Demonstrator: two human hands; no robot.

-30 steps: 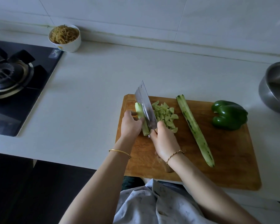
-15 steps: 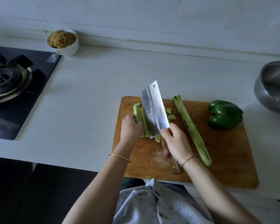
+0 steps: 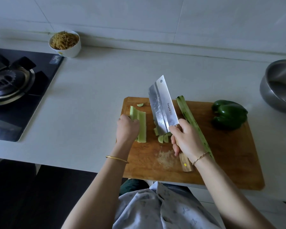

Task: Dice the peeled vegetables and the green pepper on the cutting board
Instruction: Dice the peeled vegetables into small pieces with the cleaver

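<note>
A wooden cutting board (image 3: 229,162) lies on the counter. My left hand (image 3: 127,128) holds pale green vegetable strips (image 3: 141,124) at the board's left side. My right hand (image 3: 185,139) grips the wooden handle of a cleaver (image 3: 163,106), whose blade is lifted and tilted flat-side up over the diced pieces (image 3: 163,138), hiding most of them. One small piece (image 3: 140,105) sits near the board's far edge. A long peeled vegetable (image 3: 191,119) lies lengthwise right of the cleaver. A whole green pepper (image 3: 229,116) rests at the board's far right.
A white bowl of shredded food (image 3: 64,43) stands against the back wall. A black gas stove (image 3: 15,90) occupies the left. A steel bowl (image 3: 279,90) sits at the right edge. The counter's front edge runs just below the board.
The cleaver has come up out of the cut, tilted and shifted right. The strips now lie apart from the diced pile, still held by my left hand.
</note>
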